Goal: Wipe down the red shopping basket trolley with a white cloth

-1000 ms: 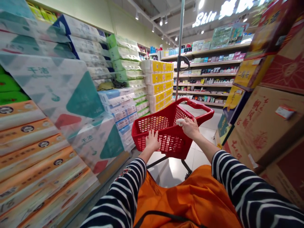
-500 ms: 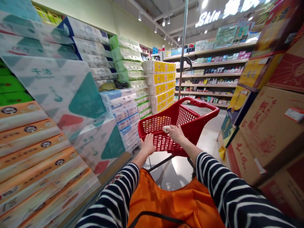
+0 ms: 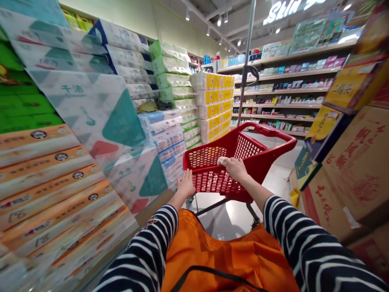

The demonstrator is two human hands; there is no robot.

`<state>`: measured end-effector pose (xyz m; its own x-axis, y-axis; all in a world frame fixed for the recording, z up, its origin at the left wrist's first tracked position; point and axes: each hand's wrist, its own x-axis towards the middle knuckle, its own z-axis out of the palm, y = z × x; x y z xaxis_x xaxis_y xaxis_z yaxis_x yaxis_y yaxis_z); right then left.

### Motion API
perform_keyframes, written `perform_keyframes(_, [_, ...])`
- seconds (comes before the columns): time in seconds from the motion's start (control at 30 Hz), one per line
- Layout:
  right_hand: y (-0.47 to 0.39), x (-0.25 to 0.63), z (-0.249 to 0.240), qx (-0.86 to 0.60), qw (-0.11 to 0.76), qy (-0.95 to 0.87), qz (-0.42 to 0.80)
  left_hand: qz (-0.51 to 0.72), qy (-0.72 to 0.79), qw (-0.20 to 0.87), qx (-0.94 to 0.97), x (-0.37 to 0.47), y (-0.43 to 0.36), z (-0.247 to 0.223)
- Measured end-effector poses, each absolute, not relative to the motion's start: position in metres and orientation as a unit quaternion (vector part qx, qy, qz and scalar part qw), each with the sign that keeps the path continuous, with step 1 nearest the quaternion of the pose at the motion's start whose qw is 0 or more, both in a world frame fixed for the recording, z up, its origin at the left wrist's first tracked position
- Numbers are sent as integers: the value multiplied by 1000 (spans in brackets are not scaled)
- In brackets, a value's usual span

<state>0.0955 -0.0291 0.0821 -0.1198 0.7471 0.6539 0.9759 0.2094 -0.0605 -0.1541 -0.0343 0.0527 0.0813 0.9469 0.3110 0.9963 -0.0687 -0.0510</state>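
A red shopping cart [image 3: 264, 156] with a perforated basket stands in front of me, its handle toward the right. My left hand [image 3: 185, 184] rests against the near left corner of the basket, fingers extended and slightly apart. Over the near side of the basket, my right hand [image 3: 236, 168] is closed on a crumpled white cloth [image 3: 223, 161]. No goods can be seen inside the part of the basket that shows.
Stacked tissue packs [image 3: 54, 174] rise along the left, with yellow-and-white packs [image 3: 214, 107] behind the cart. Cardboard boxes [image 3: 358, 162] line the right side. A metal pole [image 3: 246, 61] stands behind the cart, before stocked shelves [image 3: 282, 87].
The view has shifted, so the cart and shelves appear farther right. My right hand has moved slightly along the basket with the white cloth; my left hand stays at the corner.
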Motion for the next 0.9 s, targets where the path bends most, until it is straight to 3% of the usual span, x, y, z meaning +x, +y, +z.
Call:
perform_keyframes(0.17, [-34,80,71,-607,297,-702,-226,-107,-663,117,-732,-160,-32,54])
perform_keyframes(0.47, [-22,-1,61,-479,261,-793,-272,-110,-659,85,-739,-158,-31,62])
perform_keyframes(0.77, [-60,164,64,-591,347,-632,-362,-129,-666,93,-729,-154,-19,58])
perform_keyframes(0.9, [-65,180,68,-603,376,-598,-369,-142,-653,119,-734,-128,-23,60])
